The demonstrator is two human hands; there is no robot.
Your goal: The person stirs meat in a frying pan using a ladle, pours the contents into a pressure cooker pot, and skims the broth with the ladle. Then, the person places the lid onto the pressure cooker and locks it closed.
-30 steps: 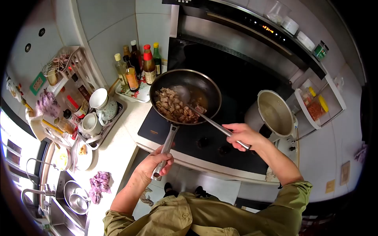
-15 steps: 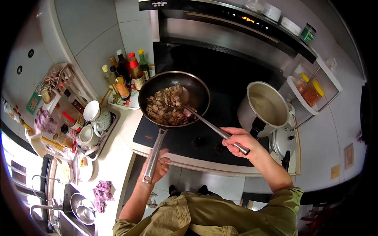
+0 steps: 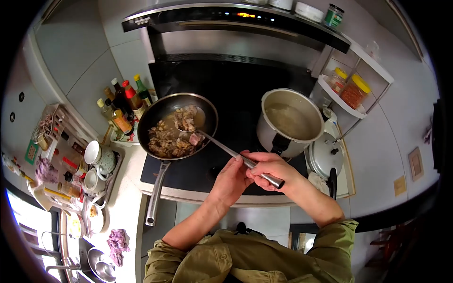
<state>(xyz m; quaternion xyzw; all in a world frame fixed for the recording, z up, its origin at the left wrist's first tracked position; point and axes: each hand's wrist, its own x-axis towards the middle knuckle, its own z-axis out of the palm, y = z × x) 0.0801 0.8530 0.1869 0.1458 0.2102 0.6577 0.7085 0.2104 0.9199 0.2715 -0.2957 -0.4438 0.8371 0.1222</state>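
A dark frying pan (image 3: 207, 101) on the cooktop holds browned chunks of meat (image 3: 163, 141) in some liquid. One pinkish piece lies near the ladle (image 3: 222, 147), whose bowl is in the pan under some meat. My right hand (image 3: 276, 170) is closed around the upper part of the ladle's metal handle. Just below it, my left hand (image 3: 229, 179) closes on the same handle, its fingers meeting those of the right hand and partly hidden. The pan's handle (image 3: 157, 193) points toward me with no hand on it.
A tall pot (image 3: 266, 125) of cloudy liquid stands to the right, with a metal lid (image 3: 325, 158) beside it. Sauce bottles (image 3: 122, 122) crowd the back left. Mugs (image 3: 96, 155) sit on a tray near the sink. A range hood (image 3: 226, 21) overhangs the back.
My left hand has left the area beside the pan handle and moved right and up to the ladle handle. The view has shifted, so pan and pot appear farther left.
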